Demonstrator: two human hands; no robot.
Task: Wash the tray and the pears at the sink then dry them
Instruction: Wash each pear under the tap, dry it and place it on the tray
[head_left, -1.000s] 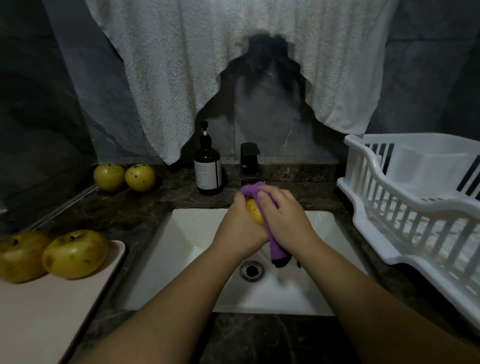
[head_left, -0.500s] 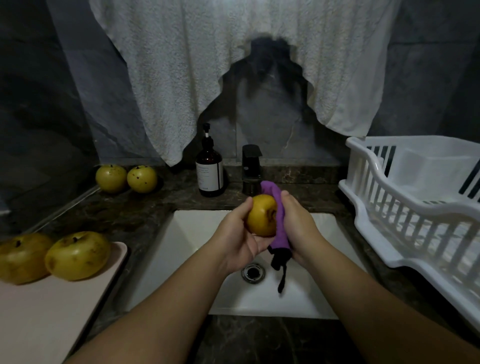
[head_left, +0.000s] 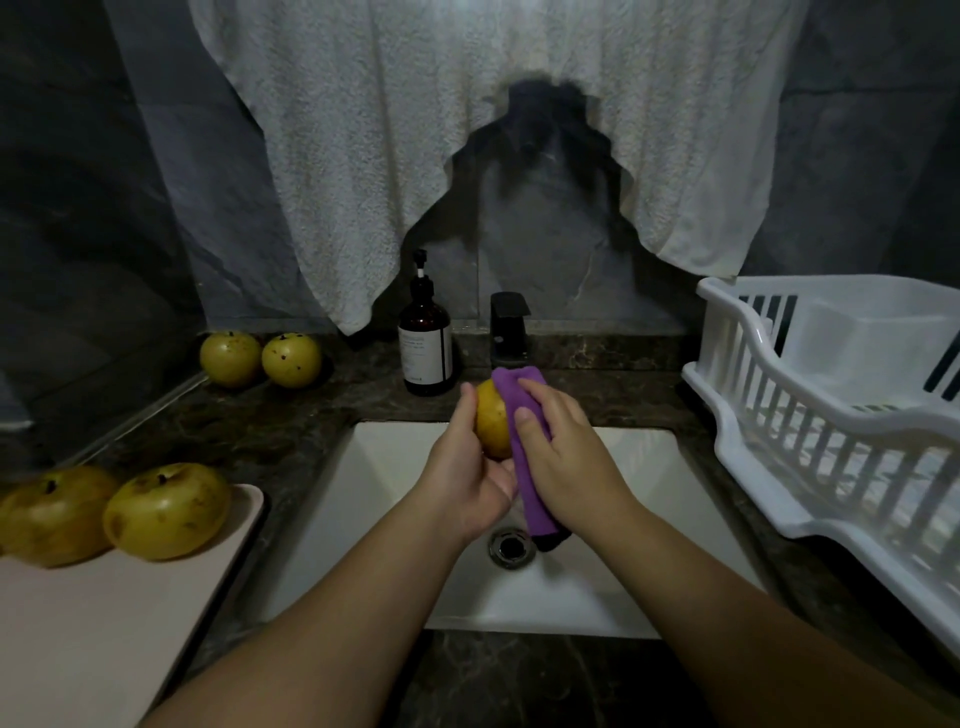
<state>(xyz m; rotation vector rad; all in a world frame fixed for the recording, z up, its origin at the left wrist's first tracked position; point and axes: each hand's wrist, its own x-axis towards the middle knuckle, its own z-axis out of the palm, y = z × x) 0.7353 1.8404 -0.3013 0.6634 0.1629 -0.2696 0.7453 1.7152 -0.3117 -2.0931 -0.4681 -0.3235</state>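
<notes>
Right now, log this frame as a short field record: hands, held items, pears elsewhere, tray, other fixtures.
left hand: cups a pear over the sink
right hand: presses a purple cloth against that pear
pears on tray: two, on the pink tray at near left
pears on counter: two, back left
soap bottle: upright, left of the faucet
faucet: no water visible
dish rack: white, right of sink
towel: hangs on the wall above
</notes>
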